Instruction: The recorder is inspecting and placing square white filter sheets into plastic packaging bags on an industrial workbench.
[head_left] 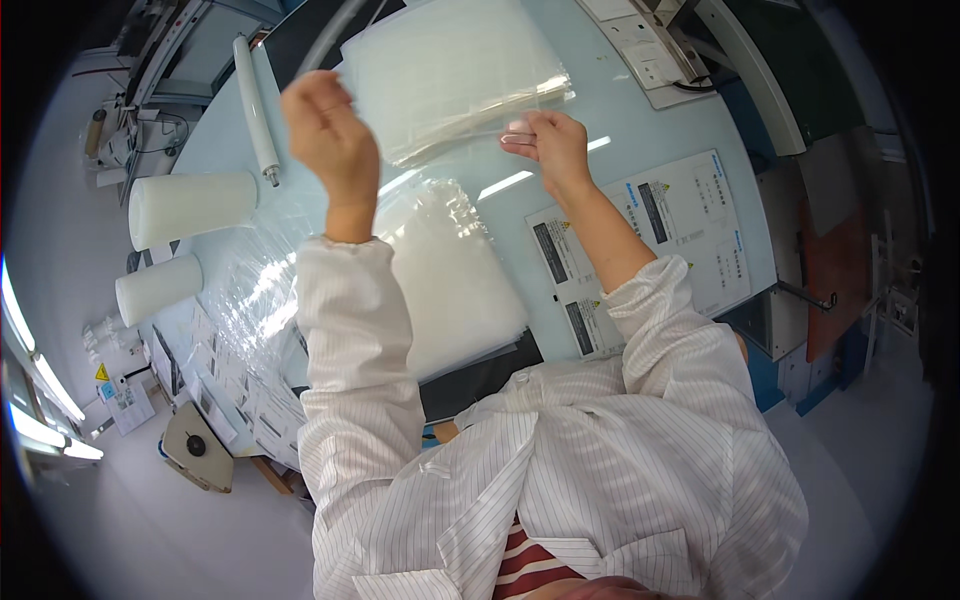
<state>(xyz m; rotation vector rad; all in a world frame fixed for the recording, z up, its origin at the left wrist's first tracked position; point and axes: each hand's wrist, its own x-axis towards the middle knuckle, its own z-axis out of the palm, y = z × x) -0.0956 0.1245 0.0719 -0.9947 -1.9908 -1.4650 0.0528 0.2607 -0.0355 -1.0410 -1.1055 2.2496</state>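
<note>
My left hand [335, 140] is raised over the far left of the table, fingers curled together and slightly blurred. A pale, see-through streak of clear plastic film [335, 38] runs up from its fingertips. To the right, my right hand [556, 150] pinches a glossy clear edge of plastic film between thumb and fingers. How far the film reaches between the hands is hard to make out. Beyond them lies a stack of translucent plastic sheets [450, 75]. Closer to me, a second stack of milky sheets [450, 290] sits beneath my left forearm, partly hidden by the sleeve.
Crumpled clear film [255, 290] spreads at the left, beside two white rolls [190, 208] and a long white tube [255, 110]. Printed sheets with dark panels [690, 220] lie at the right. A metal frame [755, 70] borders the pale glossy table [640, 120].
</note>
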